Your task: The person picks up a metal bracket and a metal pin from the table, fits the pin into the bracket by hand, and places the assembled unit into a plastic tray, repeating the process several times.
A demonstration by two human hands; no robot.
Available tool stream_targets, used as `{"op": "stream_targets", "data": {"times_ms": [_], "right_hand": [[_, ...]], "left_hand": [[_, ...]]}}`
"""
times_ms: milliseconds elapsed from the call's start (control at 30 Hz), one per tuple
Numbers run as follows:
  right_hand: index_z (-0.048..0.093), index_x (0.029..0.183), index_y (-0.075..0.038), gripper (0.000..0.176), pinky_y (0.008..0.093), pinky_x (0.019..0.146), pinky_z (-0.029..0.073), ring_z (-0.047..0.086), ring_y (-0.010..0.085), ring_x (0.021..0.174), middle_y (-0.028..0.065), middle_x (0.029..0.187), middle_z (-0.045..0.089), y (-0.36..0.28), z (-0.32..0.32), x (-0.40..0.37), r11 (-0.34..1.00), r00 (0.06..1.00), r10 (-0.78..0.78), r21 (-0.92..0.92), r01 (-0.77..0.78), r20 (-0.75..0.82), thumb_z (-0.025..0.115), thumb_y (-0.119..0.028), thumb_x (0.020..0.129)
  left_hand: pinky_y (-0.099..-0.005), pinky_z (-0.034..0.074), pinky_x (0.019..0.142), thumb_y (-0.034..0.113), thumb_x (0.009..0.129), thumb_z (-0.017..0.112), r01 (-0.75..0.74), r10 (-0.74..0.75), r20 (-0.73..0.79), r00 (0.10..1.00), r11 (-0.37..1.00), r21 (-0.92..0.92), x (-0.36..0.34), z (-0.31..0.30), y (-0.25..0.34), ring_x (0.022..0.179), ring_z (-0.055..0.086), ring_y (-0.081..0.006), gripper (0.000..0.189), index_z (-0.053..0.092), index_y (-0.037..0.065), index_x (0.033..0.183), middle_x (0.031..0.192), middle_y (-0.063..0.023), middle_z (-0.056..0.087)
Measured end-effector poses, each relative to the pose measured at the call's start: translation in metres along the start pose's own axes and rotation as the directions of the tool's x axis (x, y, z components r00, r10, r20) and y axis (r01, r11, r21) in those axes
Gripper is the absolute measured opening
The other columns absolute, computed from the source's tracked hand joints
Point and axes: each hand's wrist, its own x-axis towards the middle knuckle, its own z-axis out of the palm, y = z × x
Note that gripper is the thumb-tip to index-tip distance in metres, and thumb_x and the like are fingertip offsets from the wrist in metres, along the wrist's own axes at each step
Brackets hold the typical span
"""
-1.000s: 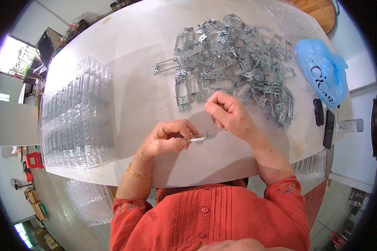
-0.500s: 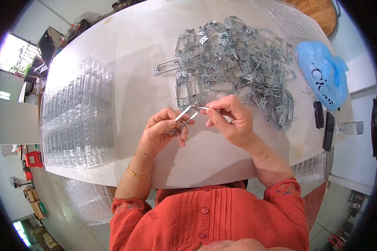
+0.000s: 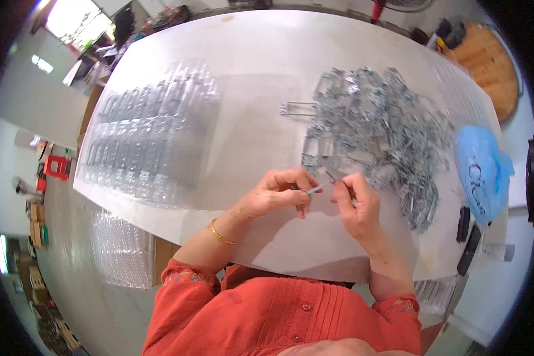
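Observation:
Between my hands, above the table's near part, is a thin metal bracket (image 3: pixel 318 188). My left hand (image 3: pixel 283 193) pinches its left end between thumb and fingers. The fingers of my right hand (image 3: pixel 356 203) are closed at its right end, where the small parts are too blurred to make out. Just beyond my hands lies a large heap of metal brackets (image 3: pixel 380 124), with one bracket (image 3: pixel 299 109) sticking out on its left side.
Clear plastic trays (image 3: pixel 142 142) cover the left of the white table (image 3: pixel 249 130). On the right are a blue plastic bag (image 3: pixel 482 172), a black case (image 3: pixel 463 224) and a dark phone-like object (image 3: pixel 469 249). Bubble wrap (image 3: pixel 121 249) is below the left edge.
The view has turned, so the table and heap appear shifted. The bracket, earlier seen as two crossing arms, now appears as a narrow strip, still between both hands.

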Motion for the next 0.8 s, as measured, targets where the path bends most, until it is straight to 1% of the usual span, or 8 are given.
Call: {"op": "stream_targets", "data": {"times_ms": [33, 100, 300, 433, 533, 600, 733, 800], "right_hand": [[0.058, 0.089, -0.003, 0.013, 0.0296, 0.046, 0.044, 0.057, 0.0129, 0.049, 0.0047, 0.060, 0.059, -0.001, -0.001, 0.000, 1.000, 1.000, -0.019, 0.011, 0.019, 0.019, 0.065, -0.010, 0.098], [0.057, 0.088, -0.003, 0.022, 0.0261, 0.046, 0.044, 0.057, 0.0117, 0.050, 0.0042, 0.062, 0.061, -0.001, -0.005, 0.002, 0.902, 0.934, 0.287, 0.269, -0.338, 0.211, 0.058, -0.018, 0.104], [0.058, 0.087, -0.005, 0.031, 0.0250, 0.044, 0.044, 0.055, 0.0123, 0.049, 0.0069, 0.064, 0.060, 0.001, -0.013, 0.007, 0.664, 0.818, 0.351, 0.495, -0.560, 0.455, 0.051, -0.026, 0.107], [0.056, 0.086, -0.006, 0.029, 0.0245, 0.043, 0.042, 0.054, 0.0117, 0.049, 0.0056, 0.065, 0.058, 0.003, -0.017, 0.007, 0.663, 0.823, 0.345, 0.503, -0.555, 0.452, 0.050, -0.024, 0.107], [0.055, 0.085, -0.007, 0.028, 0.0237, 0.043, 0.040, 0.051, 0.0103, 0.051, 0.0043, 0.067, 0.056, 0.006, -0.017, 0.008, 0.712, 0.881, 0.382, 0.519, -0.474, 0.280, 0.049, -0.022, 0.107], [0.053, 0.085, -0.007, 0.027, 0.0229, 0.045, 0.039, 0.049, 0.0091, 0.052, 0.0034, 0.068, 0.054, 0.010, -0.014, 0.010, 0.809, 0.935, 0.351, 0.488, -0.328, 0.047, 0.049, -0.022, 0.107], [0.052, 0.088, -0.007, 0.025, 0.0219, 0.047, 0.038, 0.048, 0.0085, 0.052, 0.0030, 0.068, 0.055, 0.007, -0.013, 0.013, 0.841, 0.946, 0.323, 0.459, -0.287, 0.000, 0.047, -0.022, 0.108], [0.052, 0.088, -0.007, 0.026, 0.0218, 0.047, 0.039, 0.048, 0.0086, 0.052, 0.0032, 0.068, 0.055, 0.009, -0.011, 0.012, 0.861, 0.954, 0.301, 0.428, -0.273, 0.003, 0.047, -0.023, 0.108]], "left_hand": [[-0.0329, 0.059, 0.068, 0.001, 0.093, 0.059, -0.002, 0.002, 0.029, 1.000, 1.000, -0.015, 0.000, -0.001, 0.000, 0.078, 0.068, -0.0205, 0.009, 0.065, -0.005, 0.088, 0.112, -0.0206, 0.062], [-0.0331, 0.059, 0.069, 0.004, 0.095, 0.060, 0.005, -0.003, 0.072, 0.997, 1.000, -0.028, 0.000, -0.002, 0.001, 0.081, 0.068, -0.0203, 0.012, 0.064, -0.005, 0.087, 0.114, -0.0197, 0.061], [-0.0334, 0.059, 0.071, 0.007, 0.096, 0.061, -0.078, 0.080, 0.046, 0.996, 0.996, -0.053, 0.000, -0.005, 0.003, 0.084, 0.067, -0.0186, 0.014, 0.065, -0.004, 0.089, 0.113, -0.0183, 0.062], [-0.0317, 0.057, 0.072, 0.006, 0.095, 0.062, -0.098, 0.097, -0.016, 0.995, 0.991, -0.087, -0.001, -0.007, 0.002, 0.083, 0.066, -0.0171, 0.012, 0.065, -0.003, 0.088, 0.115, -0.0175, 0.062], [-0.0324, 0.055, 0.075, 0.006, 0.091, 0.064, -0.054, 0.058, -0.086, 0.995, 0.998, 0.040, -0.001, -0.003, 0.000, 0.087, 0.065, -0.0177, 0.008, 0.065, -0.001, 0.088, 0.112, -0.0153, 0.064], [-0.0334, 0.052, 0.076, 0.006, 0.086, 0.065, -0.262, 0.295, -0.012, 0.955, 0.866, 0.426, 0.001, -0.003, -0.007, 0.094, 0.064, -0.0187, 0.006, 0.063, 0.001, 0.087, 0.107, -0.0135, 0.067], [-0.0373, 0.050, 0.076, 0.002, 0.075, 0.067, -0.333, 0.394, 0.122, 0.911, 0.528, 0.781, -0.001, 0.007, -0.006, 0.092, 0.061, -0.0281, 0.011, 0.056, 0.003, 0.076, 0.095, -0.0118, 0.065], [-0.0397, 0.050, 0.075, 0.001, 0.072, 0.068, -0.375, 0.444, 0.156, 0.882, 0.465, 0.802, 0.001, 0.007, -0.017, 0.090, 0.058, -0.0311, 0.013, 0.055, 0.003, 0.074, 0.091, -0.0110, 0.062]]}}
